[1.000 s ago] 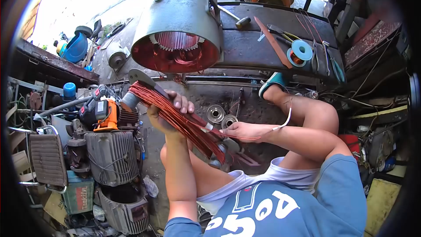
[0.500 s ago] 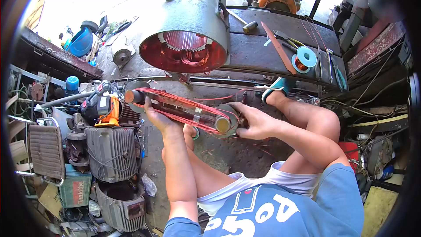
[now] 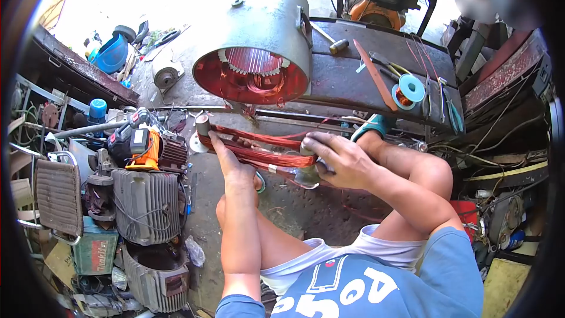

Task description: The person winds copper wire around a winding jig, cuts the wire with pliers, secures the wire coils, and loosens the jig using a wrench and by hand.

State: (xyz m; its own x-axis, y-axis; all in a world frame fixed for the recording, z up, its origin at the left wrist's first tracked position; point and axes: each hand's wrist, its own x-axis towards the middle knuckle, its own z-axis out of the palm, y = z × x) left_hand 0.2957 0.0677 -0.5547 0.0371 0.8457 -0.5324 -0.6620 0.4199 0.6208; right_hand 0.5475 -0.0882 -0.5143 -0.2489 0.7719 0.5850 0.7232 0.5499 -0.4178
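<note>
A long loop of red copper wire point(image 3: 268, 156) stretches around the two round end posts of a coil former, above the floor in front of me. My left hand point(image 3: 229, 162) is closed around the near side of the loop, close to the left post point(image 3: 203, 125). At the other end, the fingers of my right hand point(image 3: 341, 156) bend over the right post and the wire there. A pale disc point(image 3: 197, 143) shows under the left post. Ahead lies a large grey motor housing point(image 3: 259, 26), its open end facing me, with slots and copper wire inside.
On the dark bench to the right are a hammer point(image 3: 338, 46), a flat reddish strip point(image 3: 376, 76), a wire spool point(image 3: 411, 89) and pliers point(image 3: 442, 101). Finned motor casings point(image 3: 145, 206) and an orange-and-black power tool point(image 3: 144, 147) stand at the left. A person's legs show behind.
The coil former has been tilted, so the posts now show their sides and the wire strands separate more. My right hand has moved from the end disc onto the right post.
</note>
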